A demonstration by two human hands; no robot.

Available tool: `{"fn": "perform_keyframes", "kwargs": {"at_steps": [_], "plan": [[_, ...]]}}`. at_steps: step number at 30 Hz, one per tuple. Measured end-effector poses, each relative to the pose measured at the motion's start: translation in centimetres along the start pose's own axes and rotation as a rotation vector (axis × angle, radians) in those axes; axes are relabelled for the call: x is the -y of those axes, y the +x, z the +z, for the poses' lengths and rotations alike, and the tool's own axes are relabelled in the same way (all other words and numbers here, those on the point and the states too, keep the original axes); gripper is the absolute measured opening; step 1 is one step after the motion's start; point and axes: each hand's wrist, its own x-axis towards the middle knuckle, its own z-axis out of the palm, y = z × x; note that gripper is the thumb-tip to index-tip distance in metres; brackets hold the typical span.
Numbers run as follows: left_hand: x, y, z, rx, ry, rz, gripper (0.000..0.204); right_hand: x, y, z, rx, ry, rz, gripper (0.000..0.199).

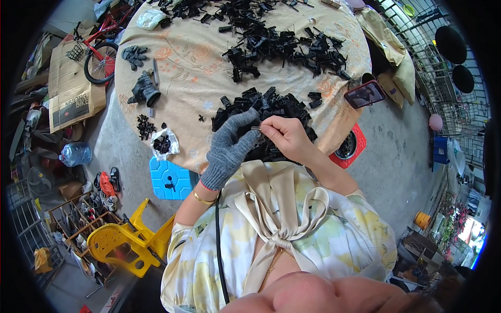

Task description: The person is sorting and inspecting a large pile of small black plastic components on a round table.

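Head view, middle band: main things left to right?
Translucent blue water jug → white plastic bag of small black parts → left hand in gray knit glove → bare right hand → smartphone → pink balloon.

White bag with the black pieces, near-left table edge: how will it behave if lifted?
The white bag is probably floppy: it looks thin and crumpled. Lifted by one side, it would likely sag under the black pieces heaped inside. They could well spill, since its mouth gapes open.
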Motion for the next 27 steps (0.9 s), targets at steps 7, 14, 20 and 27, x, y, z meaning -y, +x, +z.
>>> {"fn": "perform_keyframes", "kwargs": {"at_steps": [7, 14, 20, 27], "plan": [[1.5, 0.4, -1.4, -0.083, 0.485, 0.384, 0.028, -1.0, 0.9, 1.0, 0.065, 0.059, 0.082, 0.012], [3.6, 1.4, -3.6, -0.085, 0.734, 0.452, 0.028, -5.1, 5.3, -0.6, 0.4, -0.111, 0.031, 0.022], [4.8, 2.3, -5.2, -0.147, 0.96, 0.342, 0.022, -10.7, 13.1, -1.0, -0.117, -0.847, -0.025, 0.027], [4.1, 1.8, -4.7, 0.086, 1.048, 0.386, 0.029, -17.4, 16.2, 0.5, -0.063, -1.064, -0.045, 0.012]]}}
